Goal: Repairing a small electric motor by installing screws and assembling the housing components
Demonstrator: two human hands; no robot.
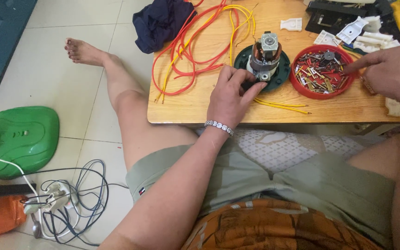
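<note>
Your left hand [231,95] grips the dark base [281,74] under the upright motor [265,58], near the table's [186,109] front edge — your right hand [392,71], holding nothing, points its forefinger into the red tray [321,91] just right.

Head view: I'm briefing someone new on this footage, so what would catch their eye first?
Probably the motor on its dark green base at the table's middle, with the left hand gripping its near edge. Beside it, the right hand points a finger into a red tray of small metal parts. Red and yellow wires sprawl to the left.
</note>
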